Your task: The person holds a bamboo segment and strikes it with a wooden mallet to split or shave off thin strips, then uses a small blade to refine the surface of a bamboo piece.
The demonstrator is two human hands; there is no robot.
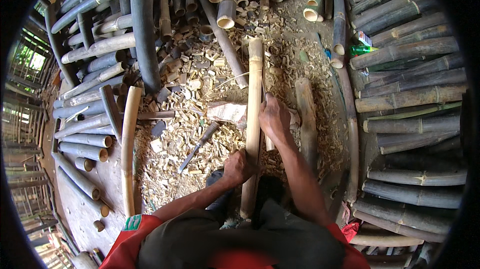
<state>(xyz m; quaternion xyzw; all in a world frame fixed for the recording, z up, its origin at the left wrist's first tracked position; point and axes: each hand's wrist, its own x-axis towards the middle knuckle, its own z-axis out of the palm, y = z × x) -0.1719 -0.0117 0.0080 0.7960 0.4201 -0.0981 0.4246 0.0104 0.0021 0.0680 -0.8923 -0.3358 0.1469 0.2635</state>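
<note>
A pale, scraped bamboo pole (254, 104) runs lengthwise in front of me, its near end between my legs. My left hand (239, 166) is closed at the pole's left edge, low on its length, gripping it. Farther up on the right side, my right hand (274, 114) is closed in a fist beside the pole. A thin dark strip or blade shows just above that fist, but what the fingers hold is hidden. Left of the pole, a knife (200, 145) with a dark handle lies on the shavings, its blade toward me.
Wood chips (172, 154) cover the ground. Under the pole lies a pale chopped wood block (227, 112). A weathered log (306, 114) is on the right, and a curved peeled piece (130, 149) on the left. Stacked bamboo (410, 96) lines the right; more poles (145, 29) stand far left.
</note>
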